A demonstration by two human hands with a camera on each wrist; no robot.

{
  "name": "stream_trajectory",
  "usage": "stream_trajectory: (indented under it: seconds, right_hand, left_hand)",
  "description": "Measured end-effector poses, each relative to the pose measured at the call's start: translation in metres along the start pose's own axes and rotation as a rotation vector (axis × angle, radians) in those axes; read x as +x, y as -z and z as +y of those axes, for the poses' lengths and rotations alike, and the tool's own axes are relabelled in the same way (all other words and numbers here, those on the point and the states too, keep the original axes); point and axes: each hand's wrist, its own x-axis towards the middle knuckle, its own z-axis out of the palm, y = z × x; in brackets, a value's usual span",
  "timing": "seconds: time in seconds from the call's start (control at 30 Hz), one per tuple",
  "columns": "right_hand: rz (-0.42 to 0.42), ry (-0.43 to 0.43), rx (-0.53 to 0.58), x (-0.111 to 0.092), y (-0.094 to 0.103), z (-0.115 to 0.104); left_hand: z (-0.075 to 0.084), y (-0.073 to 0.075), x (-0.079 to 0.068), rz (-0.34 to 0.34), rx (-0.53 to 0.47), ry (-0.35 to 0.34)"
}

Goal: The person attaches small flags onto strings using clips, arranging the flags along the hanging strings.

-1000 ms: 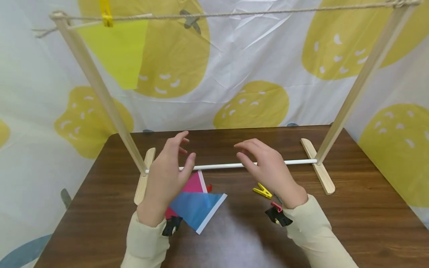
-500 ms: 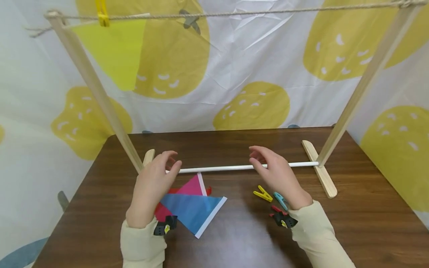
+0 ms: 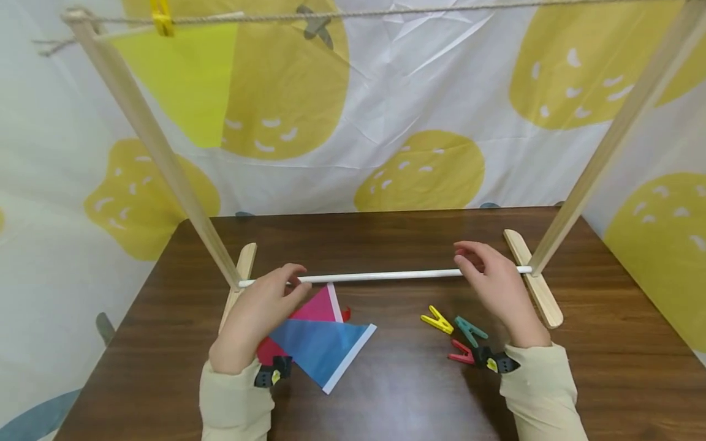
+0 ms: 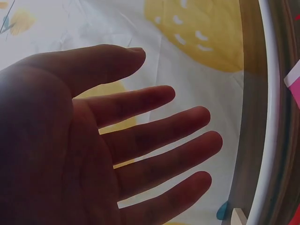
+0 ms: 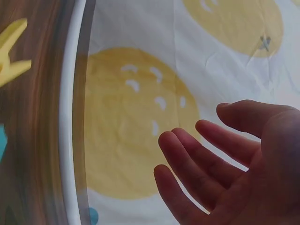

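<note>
Yellow-patterned cloth (image 3: 309,187) behind and on both sides of a wood-grain table (image 3: 402,398) suggests a curtained booth.

On the brown table (image 3: 397,398), a blue pennant (image 3: 325,349) was laid partly over a pink pennant (image 3: 318,308) and red piece (image 3: 269,351); a yellow clothespin (image 3: 438,321), green clothespin (image 3: 469,329) and red clothespin (image 3: 463,353) were grouped rightward; two wooden feet (image 3: 542,298) were set behind.

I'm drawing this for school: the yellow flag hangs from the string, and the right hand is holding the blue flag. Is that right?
Not quite: the right hand holds nothing, as the right wrist view shows. The blue flag lies partly over the pink flag on the table in the head view. The yellow flag does hang from the string.
</note>
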Motion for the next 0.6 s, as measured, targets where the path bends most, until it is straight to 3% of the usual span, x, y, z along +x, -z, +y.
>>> stream_trajectory:
  seconds: [0.3, 0.5, 0.6]
  right_hand:
    - [-0.129, -0.058, -0.066, -0.005, 0.007, 0.020]
    - [-0.103, -0.039, -0.077, -0.005, 0.004, 0.032]
    - [-0.149, -0.036, -0.079, -0.003, 0.003, 0.034]
  left_hand:
    - [0.000, -0.009, 0.003, -0.061, 0.007, 0.056]
    - [-0.007, -0.011, 0.004, -0.069, 0.029, 0.115]
    - [-0.011, -0.012, 0.004, -0.081, 0.038, 0.117]
